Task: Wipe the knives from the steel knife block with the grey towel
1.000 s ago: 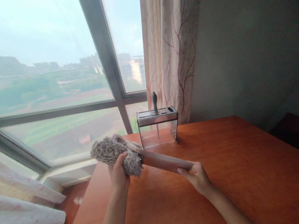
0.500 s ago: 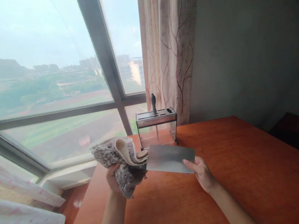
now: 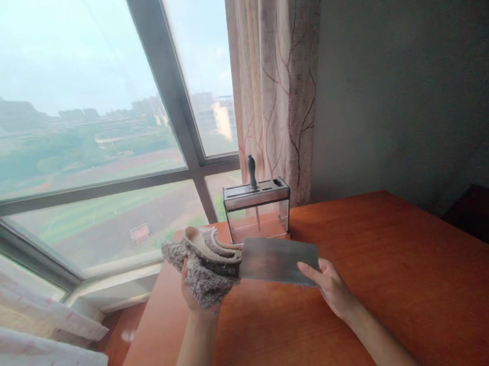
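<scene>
A fluffy grey-purple cloth (image 3: 212, 281) with a pale backing is bunched up in my left hand (image 3: 194, 299), whose fingers are mostly covered by it. A cleaver (image 3: 276, 262) with a broad grey rectangular blade is held level above the table. Its left end meets the cloth, where a dark part shows; the handle is hidden there. My right hand (image 3: 331, 286) pinches the blade's right end, thumb on the near face and fingers behind. Just beyond the blade stands a clear-sided knife block (image 3: 256, 196) with a slotted metal top and one dark-handled tool (image 3: 251, 171) upright in it.
The reddish-brown wooden table (image 3: 388, 290) extends right and toward me. A large window (image 3: 76, 145) is on the left, with a patterned curtain (image 3: 282, 90) behind the block. Another pale curtain (image 3: 42, 362) hangs at lower left. A dark piece of furniture (image 3: 480, 218) stands far right.
My left hand has moved a little to the right, and the cloth is bunched more compactly around the blade's left end. The blade's face looks darker; my right hand has barely moved.
</scene>
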A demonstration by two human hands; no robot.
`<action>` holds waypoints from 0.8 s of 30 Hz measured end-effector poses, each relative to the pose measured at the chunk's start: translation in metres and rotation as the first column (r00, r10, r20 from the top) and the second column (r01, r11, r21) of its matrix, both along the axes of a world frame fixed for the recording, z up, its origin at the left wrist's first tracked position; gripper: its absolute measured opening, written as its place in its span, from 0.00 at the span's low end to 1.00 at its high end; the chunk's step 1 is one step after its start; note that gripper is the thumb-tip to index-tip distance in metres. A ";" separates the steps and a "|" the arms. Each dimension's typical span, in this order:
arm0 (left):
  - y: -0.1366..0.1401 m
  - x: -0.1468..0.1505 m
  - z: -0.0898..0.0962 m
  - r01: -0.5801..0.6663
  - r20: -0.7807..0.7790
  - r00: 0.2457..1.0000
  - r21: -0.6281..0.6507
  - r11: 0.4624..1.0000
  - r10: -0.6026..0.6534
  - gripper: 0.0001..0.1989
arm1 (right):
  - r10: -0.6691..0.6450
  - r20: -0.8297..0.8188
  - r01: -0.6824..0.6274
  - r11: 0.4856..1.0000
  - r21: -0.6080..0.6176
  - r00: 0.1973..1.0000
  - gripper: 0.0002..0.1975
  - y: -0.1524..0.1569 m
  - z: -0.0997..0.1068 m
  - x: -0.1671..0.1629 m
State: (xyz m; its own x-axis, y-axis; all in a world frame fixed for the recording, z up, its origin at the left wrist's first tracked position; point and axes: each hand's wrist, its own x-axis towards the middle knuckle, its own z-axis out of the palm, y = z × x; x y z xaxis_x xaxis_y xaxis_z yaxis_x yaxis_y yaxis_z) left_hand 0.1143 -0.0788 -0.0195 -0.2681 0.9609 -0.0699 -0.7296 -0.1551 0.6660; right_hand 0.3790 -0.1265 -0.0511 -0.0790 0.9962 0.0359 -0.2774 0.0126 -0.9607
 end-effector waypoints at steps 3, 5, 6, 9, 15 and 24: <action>-0.001 0.004 0.001 0.073 0.124 0.990 -0.014 0.997 -0.071 0.23 | 0.015 0.023 -0.016 0.999 0.051 1.000 0.17 -0.001 0.004 -0.002; -0.001 0.002 -0.003 0.102 0.182 0.978 0.025 0.994 -0.105 0.23 | 0.020 0.037 -0.022 0.998 0.057 0.999 0.18 -0.001 0.004 -0.003; -0.001 0.001 -0.006 0.115 0.206 0.971 0.058 0.992 -0.125 0.23 | 0.016 0.042 -0.019 0.998 0.056 0.999 0.18 -0.001 0.003 -0.003; -0.001 -0.002 -0.015 0.179 0.269 0.936 0.191 0.965 -0.227 0.22 | -0.042 0.108 0.032 0.995 0.095 0.993 0.17 0.000 -0.004 -0.003; -0.005 0.013 -0.015 0.231 0.347 0.893 0.189 0.954 -0.285 0.17 | -0.108 0.339 0.020 0.967 0.255 0.935 0.17 0.000 -0.018 -0.009; -0.023 0.064 -0.014 0.302 0.223 0.940 -0.198 0.932 -0.257 0.13 | -0.124 0.346 0.037 0.968 0.247 0.930 0.16 -0.010 -0.013 -0.021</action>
